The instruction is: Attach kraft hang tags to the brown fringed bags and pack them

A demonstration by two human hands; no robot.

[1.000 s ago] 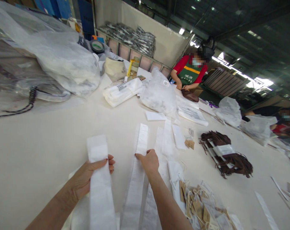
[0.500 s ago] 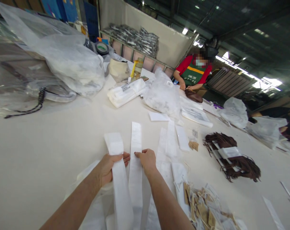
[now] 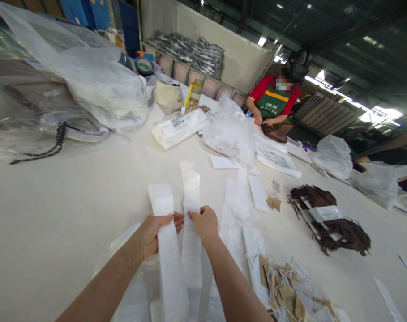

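Two long white strips lie side by side on the white table (image 3: 55, 223) in front of me. My left hand (image 3: 156, 232) is closed around the left white strip (image 3: 164, 223), thumb over its top face. My right hand (image 3: 205, 223) pinches the right white strip (image 3: 190, 197), whose far end is folded back on itself. The fingertips of both hands nearly touch. More white strips (image 3: 240, 201) lie just right of my right hand.
Brown paper tags on strings (image 3: 284, 290) are heaped at the lower right. A bundle of brown cords (image 3: 327, 219) lies further right. Big clear plastic bags (image 3: 99, 85) fill the far left. A person in a green apron (image 3: 273, 100) works at the far end.
My left hand carried its strip rightward until it lay beside the right strip. The right strip's far end has folded back toward me.
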